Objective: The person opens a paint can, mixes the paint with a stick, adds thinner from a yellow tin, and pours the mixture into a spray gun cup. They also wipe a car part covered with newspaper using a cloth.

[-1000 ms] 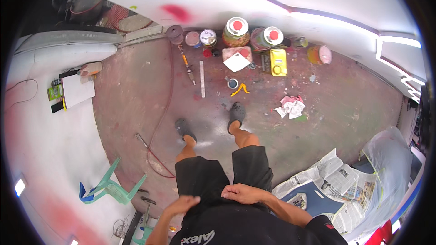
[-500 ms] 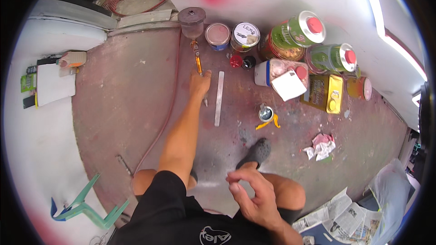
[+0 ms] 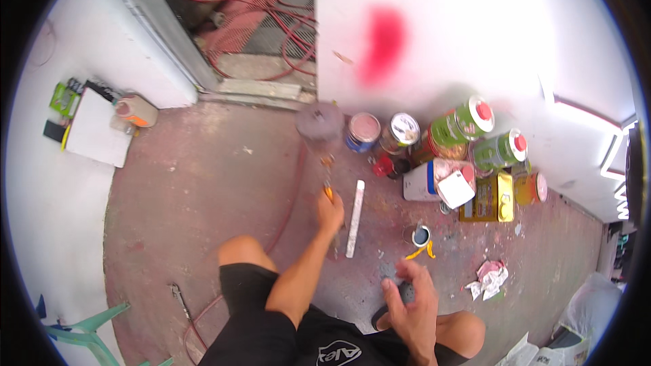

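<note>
My left hand (image 3: 330, 215) is closed round a spray gun (image 3: 328, 192) with an orange body. A translucent, greyish-pink cup (image 3: 320, 123) tops the gun, slightly blurred. Just right of that hand lies a pale flat strip (image 3: 354, 220) on the floor. My right hand (image 3: 417, 308) hovers over my right foot, holding nothing, its thumb apart from the bent fingers. Ahead of it stands a small open can (image 3: 421, 236) of dark liquid, beside a bent yellow piece (image 3: 431, 249).
Paint tins (image 3: 364, 130), green solvent cans (image 3: 498, 150), a white-lidded container (image 3: 420, 183) and a yellow can (image 3: 496, 198) line the right wall. Crumpled paper (image 3: 489, 279) lies nearer me. A red hose (image 3: 296, 186) crosses the floor; a coupling (image 3: 178, 296) lies left. A green stool (image 3: 88, 332) stands lower left.
My view has tilted up, showing more wall and doorway. The gun, still in my left hand, looks a little closer and blurred. My right hand's fingers have straightened somewhat.
</note>
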`<control>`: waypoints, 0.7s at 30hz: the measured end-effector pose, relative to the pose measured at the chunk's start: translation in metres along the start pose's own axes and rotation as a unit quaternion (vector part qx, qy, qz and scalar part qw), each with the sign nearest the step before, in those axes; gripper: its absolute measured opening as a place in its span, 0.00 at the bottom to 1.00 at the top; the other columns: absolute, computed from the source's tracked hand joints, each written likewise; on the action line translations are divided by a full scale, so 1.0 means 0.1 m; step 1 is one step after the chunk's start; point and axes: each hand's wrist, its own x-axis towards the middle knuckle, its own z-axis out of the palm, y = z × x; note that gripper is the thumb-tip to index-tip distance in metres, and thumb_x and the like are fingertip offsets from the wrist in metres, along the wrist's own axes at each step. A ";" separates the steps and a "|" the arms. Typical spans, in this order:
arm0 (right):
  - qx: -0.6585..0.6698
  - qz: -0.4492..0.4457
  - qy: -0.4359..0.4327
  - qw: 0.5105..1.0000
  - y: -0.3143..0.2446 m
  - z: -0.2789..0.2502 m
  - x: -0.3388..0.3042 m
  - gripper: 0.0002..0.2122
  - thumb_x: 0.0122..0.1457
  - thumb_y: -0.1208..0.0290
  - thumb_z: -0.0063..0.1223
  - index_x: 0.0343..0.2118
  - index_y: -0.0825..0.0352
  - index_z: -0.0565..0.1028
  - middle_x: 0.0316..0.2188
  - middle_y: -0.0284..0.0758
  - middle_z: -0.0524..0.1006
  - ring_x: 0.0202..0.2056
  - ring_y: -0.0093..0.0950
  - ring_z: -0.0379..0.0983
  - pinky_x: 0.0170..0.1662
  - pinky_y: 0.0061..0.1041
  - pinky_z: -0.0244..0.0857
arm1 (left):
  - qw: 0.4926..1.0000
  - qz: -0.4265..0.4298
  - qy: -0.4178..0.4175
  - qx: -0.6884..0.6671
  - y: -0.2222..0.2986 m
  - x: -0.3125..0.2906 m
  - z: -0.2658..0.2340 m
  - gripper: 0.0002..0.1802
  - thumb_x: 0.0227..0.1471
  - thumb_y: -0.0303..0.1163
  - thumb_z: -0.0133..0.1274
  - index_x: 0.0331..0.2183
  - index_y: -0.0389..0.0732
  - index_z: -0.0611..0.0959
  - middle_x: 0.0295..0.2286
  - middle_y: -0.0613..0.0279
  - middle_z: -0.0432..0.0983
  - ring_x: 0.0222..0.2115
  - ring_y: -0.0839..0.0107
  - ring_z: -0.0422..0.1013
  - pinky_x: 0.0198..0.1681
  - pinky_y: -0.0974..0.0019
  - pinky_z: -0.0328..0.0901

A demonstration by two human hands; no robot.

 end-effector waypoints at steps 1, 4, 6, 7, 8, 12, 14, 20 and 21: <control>0.006 0.003 0.011 1.000 0.00 0.00 0.05 0.24 0.59 0.75 0.73 0.57 0.72 0.77 0.48 0.47 0.82 0.48 0.42 0.82 0.53 0.39 0.75 | 0.999 0.015 -0.022 -0.022 0.09 -0.30 -0.05 0.29 0.66 0.36 0.53 0.63 0.31 0.75 0.50 0.30 0.80 0.53 0.36 0.77 0.56 0.45 0.71; 0.035 -0.007 0.025 0.999 -0.06 0.19 0.29 0.46 0.50 0.68 0.82 0.70 0.73 0.65 0.65 0.50 0.72 0.63 0.44 0.73 0.65 0.40 0.69 | 0.989 0.036 -0.118 -0.083 0.31 -1.15 -0.50 0.30 0.68 0.38 0.51 0.64 0.29 0.74 0.49 0.28 0.80 0.52 0.35 0.78 0.54 0.47 0.72; 0.088 -0.039 0.045 0.994 -0.13 0.34 0.39 0.47 0.46 0.65 0.86 0.67 0.72 0.68 0.62 0.46 0.76 0.62 0.40 0.74 0.67 0.40 0.67 | 0.968 0.049 -0.231 -0.088 0.47 -1.51 -0.89 0.33 0.68 0.39 0.52 0.67 0.30 0.70 0.57 0.31 0.76 0.57 0.40 0.76 0.57 0.51 0.71; 0.128 -0.056 0.050 0.989 -0.13 0.40 0.41 0.44 0.43 0.63 0.88 0.63 0.72 0.74 0.56 0.42 0.82 0.59 0.37 0.77 0.66 0.40 0.67 | 0.954 0.078 -0.274 -0.094 0.56 -1.61 -1.07 0.34 0.68 0.40 0.54 0.67 0.31 0.70 0.58 0.33 0.76 0.58 0.42 0.76 0.58 0.52 0.70; 0.112 -0.059 -0.008 0.992 0.32 0.41 0.32 0.42 0.44 0.63 0.87 0.62 0.72 0.75 0.55 0.42 0.82 0.58 0.36 0.77 0.66 0.40 0.68 | 0.934 0.108 -0.323 -0.108 0.68 -1.73 -1.17 0.35 0.68 0.41 0.55 0.67 0.32 0.69 0.59 0.34 0.75 0.59 0.44 0.75 0.59 0.53 0.70; 0.215 0.024 0.007 0.976 0.52 0.44 0.17 0.37 0.44 0.66 0.87 0.58 0.68 0.79 0.51 0.39 0.84 0.55 0.33 0.79 0.62 0.38 0.72 | 0.856 0.294 -0.425 0.029 1.00 -1.67 -1.71 0.44 0.63 0.48 0.64 0.70 0.38 0.67 0.64 0.34 0.67 0.65 0.45 0.66 0.67 0.52 0.61; 0.202 0.045 -0.053 0.977 0.52 0.37 0.14 0.44 0.41 0.66 0.87 0.63 0.69 0.72 0.54 0.37 0.82 0.54 0.32 0.80 0.61 0.37 0.73 | 0.840 0.381 -0.386 0.030 1.53 -1.46 -2.22 0.54 0.58 0.55 0.69 0.73 0.40 0.63 0.71 0.35 0.56 0.72 0.40 0.56 0.73 0.47 0.53; 0.207 -0.140 -0.062 0.966 -0.12 0.42 0.17 0.47 0.47 0.61 0.81 0.69 0.66 0.66 0.64 0.42 0.73 0.62 0.38 0.75 0.64 0.42 0.71 | 0.533 0.775 -0.315 0.131 2.98 -1.20 -2.73 0.61 0.43 0.60 0.75 0.73 0.58 0.65 0.72 0.40 0.53 0.70 0.38 0.57 0.69 0.31 0.56; 0.216 -0.158 -0.049 0.962 -0.25 0.46 0.18 0.46 0.49 0.60 0.80 0.70 0.66 0.65 0.66 0.44 0.71 0.64 0.40 0.73 0.65 0.44 0.71 | 0.514 0.781 -0.330 0.134 3.07 -1.14 -2.70 0.59 0.44 0.59 0.75 0.73 0.59 0.66 0.72 0.41 0.55 0.69 0.40 0.59 0.67 0.32 0.59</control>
